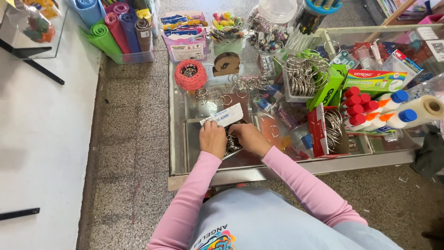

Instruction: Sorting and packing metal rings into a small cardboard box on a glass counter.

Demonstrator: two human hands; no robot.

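While we've got both hands down on the glass worktop (pixel 178 139), the thing between them is a small open box of metal rings (pixel 232 141), sitting right at the near edge in front of us. Our left hand (pixel 213 138) is curled over the box's left side, fingers closed on it and on the white label flap (pixel 223 115) that sticks up behind, which looks like it keeps the box from sliding on the slick glass. Our right hand (pixel 249 137) is cupped against the right side, fingers bent in toward the rings, so we'd say it's gripping the box or the rings inside, hard to tell which.

Just beyond, loose key rings (pixel 213 96) lie scattered flat on the glass, probably because they're easy to pick from there. A red crocheted basket (pixel 190 74) holds more small metal bits so they don't roll off. Off to the right, a green box (pixel 323 88) leans by a big bundle of large binder rings (pixel 303 71), and another ring box with a red side (pixel 328 129) stands open. Glue bottles with red and blue caps (pixel 374 109) lie on their sides, well apart from our hands. Rolled foam sheets (pixel 118 30) stand upright in a clear bin on the floor, far left.
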